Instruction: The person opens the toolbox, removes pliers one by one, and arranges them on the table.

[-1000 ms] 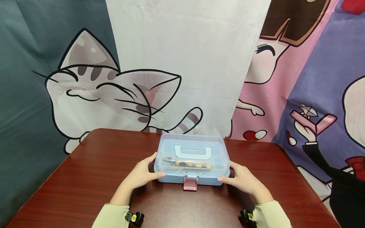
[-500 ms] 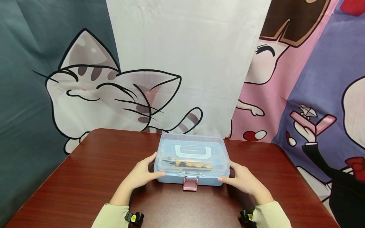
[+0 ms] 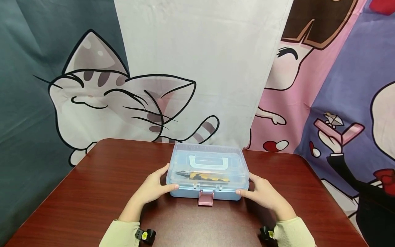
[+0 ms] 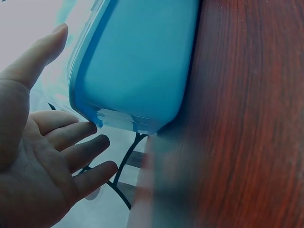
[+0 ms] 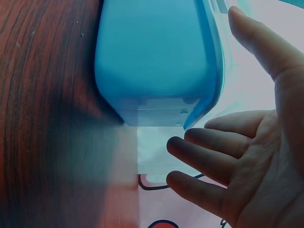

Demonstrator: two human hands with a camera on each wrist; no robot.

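Observation:
A light-blue plastic storage box (image 3: 191,193) sits on the table with its clear lid down. The white carrying handle (image 3: 208,168) lies flat on the lid, and a pink latch (image 3: 206,198) sticks out at the front, unfastened. Through the lid I see a yellow-and-black tool (image 3: 203,176), its kind unclear. My left hand (image 3: 151,187) is at the box's left end, thumb along the front rim, fingers spread and fairly straight. At the right end my right hand (image 3: 262,193) mirrors it. Both wrist views show the box's blue side (image 4: 137,61) close to the relaxed fingers.
The reddish-brown wooden table (image 3: 92,192) extends to both sides of the box. Behind its far edge hangs a cartoon-printed cloth (image 3: 197,68). Each wrist carries a small black camera (image 3: 149,236) below the sleeve's end.
Both hands and the box stay in place. Only a slight shift of the head view shows.

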